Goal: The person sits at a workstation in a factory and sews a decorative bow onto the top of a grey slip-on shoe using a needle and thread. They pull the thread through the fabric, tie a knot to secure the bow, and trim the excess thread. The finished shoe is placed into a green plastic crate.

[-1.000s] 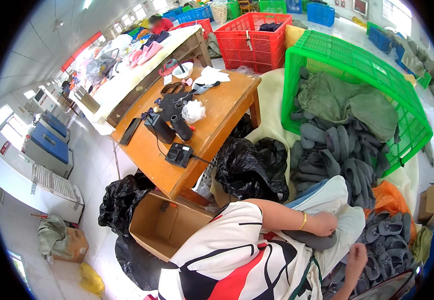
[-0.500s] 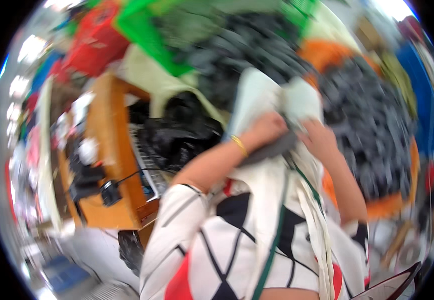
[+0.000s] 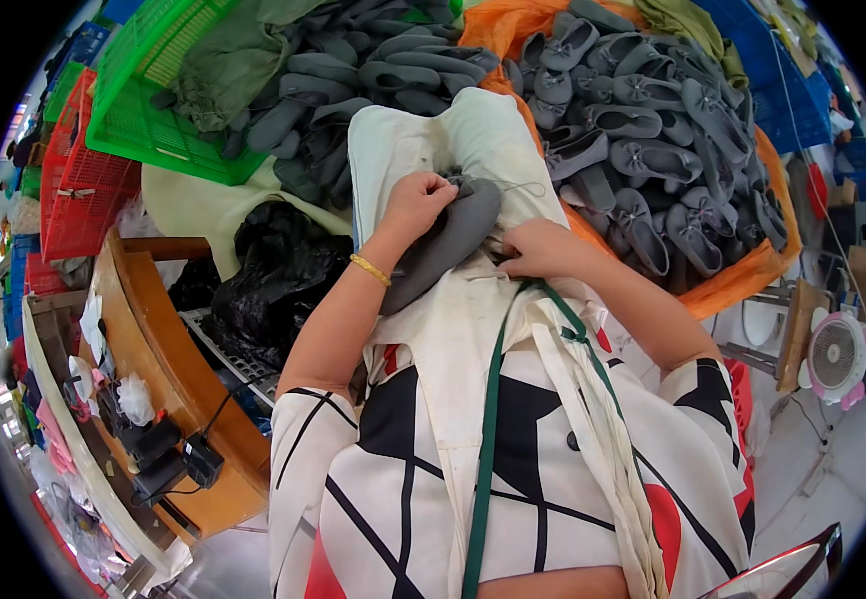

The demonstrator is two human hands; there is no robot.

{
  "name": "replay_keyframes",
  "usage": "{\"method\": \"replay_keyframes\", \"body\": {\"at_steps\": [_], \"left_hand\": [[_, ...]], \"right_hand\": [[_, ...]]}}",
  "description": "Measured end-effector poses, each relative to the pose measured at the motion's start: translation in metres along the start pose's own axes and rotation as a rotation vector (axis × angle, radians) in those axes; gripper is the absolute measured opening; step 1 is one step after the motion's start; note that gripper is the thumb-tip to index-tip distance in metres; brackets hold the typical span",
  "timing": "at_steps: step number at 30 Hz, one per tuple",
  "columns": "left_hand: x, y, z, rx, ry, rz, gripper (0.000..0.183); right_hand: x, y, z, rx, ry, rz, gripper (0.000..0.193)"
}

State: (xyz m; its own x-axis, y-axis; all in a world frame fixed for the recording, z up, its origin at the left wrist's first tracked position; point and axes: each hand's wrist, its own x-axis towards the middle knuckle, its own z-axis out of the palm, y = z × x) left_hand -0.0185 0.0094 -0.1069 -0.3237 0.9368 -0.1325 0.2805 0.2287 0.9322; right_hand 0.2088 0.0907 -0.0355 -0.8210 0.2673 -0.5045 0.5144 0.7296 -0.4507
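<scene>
A grey flat shoe [image 3: 458, 235] rests tilted across my lap on a white apron [image 3: 453, 319]. The fingers of my left hand [image 3: 416, 208] pinch its upper edge, near a small gathered part. A thin loop of thread stands out from the shoe over my knee. Beside the shoe, on its right, is my right hand [image 3: 541, 248], with its fingers bent together low against the apron. Whatever those fingers hold, if anything, is hidden.
Many grey shoes fill an orange sack [image 3: 788, 240] at the right; more lie piled ahead beside a green crate [image 3: 168, 135]. A red crate [image 3: 88, 170], black plastic bag [image 3: 278, 275] and wooden table [image 3: 168, 369] are on the left. A small fan [image 3: 838, 354] stands right.
The view has swung and steadied, so the shoe piles sit differently in it. My right hand has come off the knee area and lies closer to the shoe; more of the shoe now shows.
</scene>
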Motion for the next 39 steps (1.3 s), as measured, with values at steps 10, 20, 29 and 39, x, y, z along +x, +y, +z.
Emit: {"method": "replay_keyframes", "body": {"at_steps": [10, 20, 29, 39], "left_hand": [[-0.007, 0.024, -0.004, -0.356, -0.061, -0.308, 0.014], [-0.008, 0.02, -0.006, -0.486, -0.073, -0.358, 0.014], [-0.005, 0.018, -0.004, -0.488, -0.09, -0.383, 0.013], [-0.005, 0.015, -0.003, -0.445, -0.122, -0.339, 0.012]], "right_hand": [[-0.012, -0.015, -0.043, 0.356, 0.306, -0.11, 0.024], [0.036, -0.034, -0.045, -0.237, 0.394, -0.055, 0.029], [0.048, -0.028, -0.043, -0.258, 0.362, -0.038, 0.024], [0.05, -0.027, -0.038, -0.255, 0.376, -0.057, 0.025]]}}
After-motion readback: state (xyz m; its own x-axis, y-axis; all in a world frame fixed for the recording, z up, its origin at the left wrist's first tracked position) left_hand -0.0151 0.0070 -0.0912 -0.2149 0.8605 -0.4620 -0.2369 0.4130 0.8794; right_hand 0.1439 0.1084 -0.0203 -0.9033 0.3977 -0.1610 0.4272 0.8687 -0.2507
